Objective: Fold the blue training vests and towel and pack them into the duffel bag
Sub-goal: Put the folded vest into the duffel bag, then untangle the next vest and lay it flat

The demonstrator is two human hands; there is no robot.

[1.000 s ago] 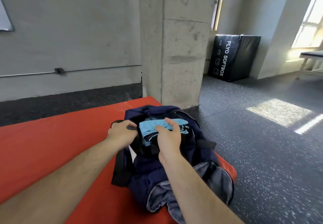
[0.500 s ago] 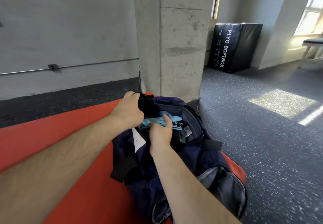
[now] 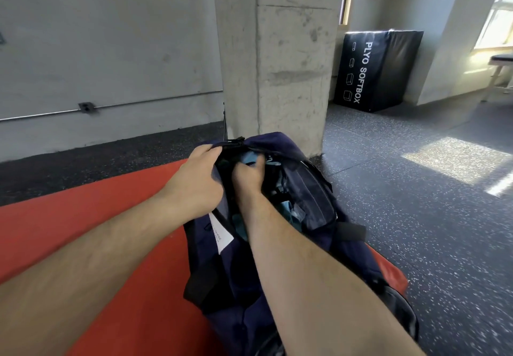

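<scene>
With the bag (image 3: 313, 189) clutched open by the left grip (image 3: 194, 181), the cloth (image 3: 294, 215) has been pushed deeper inside by the right grip (image 3: 248, 181) (hold cannot be told), so packing is judged nearly done.

Two arms were in view, each bare from the lower frame edge to the fingers.

1. Left forearm (image 3: 97, 258), behind the left hand (image 3: 198, 181): uncovered skin with fine hair along the upper surface. The wrist was bare.
2. Right forearm (image 3: 305, 272), behind the right hand (image 3: 248, 179): uncovered skin with sparse hair. The wrist was bare, and tendon lines showed just behind the hand.

Both hands were ungloved. Detail nearest the lower frame edge was blurred.
</scene>
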